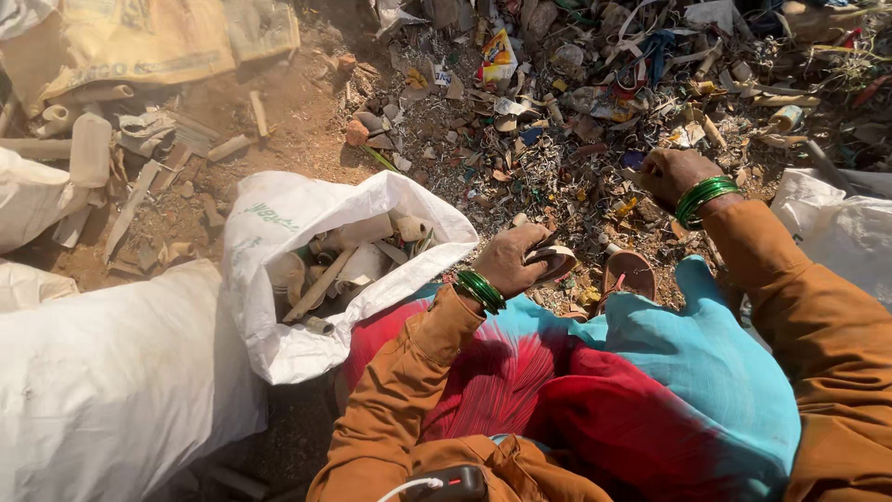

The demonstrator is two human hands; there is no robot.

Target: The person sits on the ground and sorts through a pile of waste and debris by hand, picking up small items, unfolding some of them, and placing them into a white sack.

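Brown scrap [555,260] in left hand [506,260]

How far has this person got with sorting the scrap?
Partly done: the open white sack already holds pale tubes and scrap pieces. In hand: the left hand grips a flat pale piece, while the right hand picks in the litter pile, which remains large.

I see woven plastic sack [279,223], white, slightly shiny | pale matt plastic pipe offcuts [325,279] inside | green glossy bangles [480,290], glass or plastic, can't tell | rust-orange matt cloth sleeve [409,372] | smooth worn sandal [630,271] | rough dry dirt ground [297,121]
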